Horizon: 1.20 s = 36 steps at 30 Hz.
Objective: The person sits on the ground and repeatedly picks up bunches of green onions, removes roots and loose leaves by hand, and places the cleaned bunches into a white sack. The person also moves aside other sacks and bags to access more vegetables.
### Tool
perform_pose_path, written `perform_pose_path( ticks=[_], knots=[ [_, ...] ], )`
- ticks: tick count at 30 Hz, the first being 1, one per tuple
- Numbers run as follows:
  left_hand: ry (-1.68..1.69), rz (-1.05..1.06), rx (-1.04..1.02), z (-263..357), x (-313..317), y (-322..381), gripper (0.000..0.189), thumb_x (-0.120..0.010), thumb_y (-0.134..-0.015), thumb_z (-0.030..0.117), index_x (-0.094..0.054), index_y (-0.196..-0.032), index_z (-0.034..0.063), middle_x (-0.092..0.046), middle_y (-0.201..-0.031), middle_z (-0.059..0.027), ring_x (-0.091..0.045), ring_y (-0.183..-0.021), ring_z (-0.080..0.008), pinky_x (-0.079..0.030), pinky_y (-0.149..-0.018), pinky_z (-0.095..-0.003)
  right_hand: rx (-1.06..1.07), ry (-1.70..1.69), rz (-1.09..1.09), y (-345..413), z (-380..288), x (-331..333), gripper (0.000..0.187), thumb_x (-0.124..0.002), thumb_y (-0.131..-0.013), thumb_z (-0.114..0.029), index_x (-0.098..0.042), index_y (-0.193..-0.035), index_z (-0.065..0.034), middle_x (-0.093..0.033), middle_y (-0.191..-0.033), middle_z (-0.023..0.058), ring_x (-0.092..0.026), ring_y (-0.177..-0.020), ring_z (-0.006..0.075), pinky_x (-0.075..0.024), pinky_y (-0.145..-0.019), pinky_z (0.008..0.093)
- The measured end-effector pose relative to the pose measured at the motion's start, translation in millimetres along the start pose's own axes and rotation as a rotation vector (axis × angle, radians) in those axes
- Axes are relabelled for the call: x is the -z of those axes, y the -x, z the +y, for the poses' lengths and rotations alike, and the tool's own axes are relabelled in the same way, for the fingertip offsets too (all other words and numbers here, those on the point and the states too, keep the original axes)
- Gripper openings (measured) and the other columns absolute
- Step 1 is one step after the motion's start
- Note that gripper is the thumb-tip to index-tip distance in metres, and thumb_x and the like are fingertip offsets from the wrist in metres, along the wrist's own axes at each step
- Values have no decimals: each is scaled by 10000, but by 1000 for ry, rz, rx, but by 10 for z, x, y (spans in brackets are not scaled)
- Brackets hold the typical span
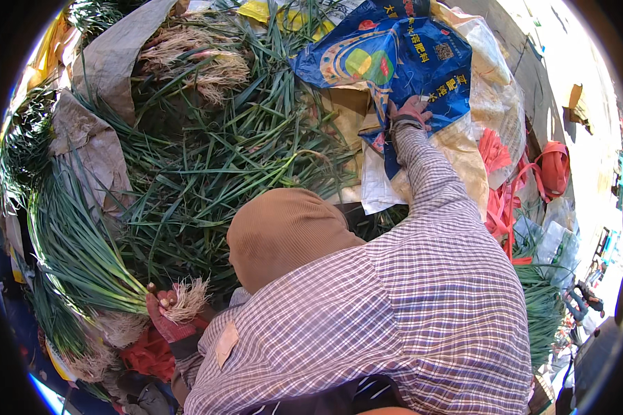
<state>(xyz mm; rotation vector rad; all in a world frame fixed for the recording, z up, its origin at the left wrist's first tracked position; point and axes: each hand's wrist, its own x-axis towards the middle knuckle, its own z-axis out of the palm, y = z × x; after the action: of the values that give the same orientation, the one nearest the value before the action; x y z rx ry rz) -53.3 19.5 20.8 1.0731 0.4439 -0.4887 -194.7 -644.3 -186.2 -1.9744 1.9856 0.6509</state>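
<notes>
Neither my left hand nor my right hand is in view. Before me a person in a checked shirt (446,301) and a brown ribbed cap (290,233) bends forward, seen from above and behind. That person's gloved left hand (168,319) grips a bunch of long-leaved green garlic or onions (93,249) near its roots, at lower left. The other gloved hand (412,111) lies on a blue printed plastic sack (446,67) at upper right; whether it grips the sack cannot be told. Loose green leaves (207,171) lie heaped beyond the cap.
Rooted bunches (202,62) lie at upper left, by a folded grey-beige sheet (117,57). More bunches (78,342) are at lower left, near red plastic ribbon (148,353). Red ribbon (501,207), a ribbon roll (554,168) and clear plastic (555,246) are at right.
</notes>
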Motion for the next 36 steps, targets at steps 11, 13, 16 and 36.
perform_pose_path(
  ticks=[11,13,16,36],
  knots=[
    [-4,45,-89,76,-244,126,275,-522,-999,266,-597,-1157,55,-506,-623,21,-490,-602,-125,-492,-912,-384,685,582,-37,403,-1414,796,689,-480,-910,-614,-501,-1398,-127,-476,-1440,150,-451,-1336,308,-389,-1071,481],
    [73,-31,-117,97,-209,164,299,-467,-1021,275,-564,-1211,65,-526,-651,-1,-504,-617,-145,-479,-854,-387,755,453,155,1011,-1401,1123,551,-576,-880,-527,-628,-1246,-119,-620,-1251,162,-619,-1111,339,-499,-922,443],
    [80,-12,-125,104,-181,204,279,-481,-1013,261,-573,-1197,72,-516,-640,5,-506,-603,-137,-480,-900,-400,1683,-124,160,2047,-1220,841,634,-752,-753,-317,-497,-1292,-101,-626,-1097,155,-610,-1048,345,-484,-876,450],
    [127,-62,-43,190,-259,408,260,-512,-998,300,-629,-1077,81,-525,-621,5,-539,-644,-161,-507,-826,-395,432,125,379,1456,-357,2042,960,-794,-708,-474,-328,-1424,-37,-565,-1281,204,-607,-1119,307,-493,-932,390]
  ],
)
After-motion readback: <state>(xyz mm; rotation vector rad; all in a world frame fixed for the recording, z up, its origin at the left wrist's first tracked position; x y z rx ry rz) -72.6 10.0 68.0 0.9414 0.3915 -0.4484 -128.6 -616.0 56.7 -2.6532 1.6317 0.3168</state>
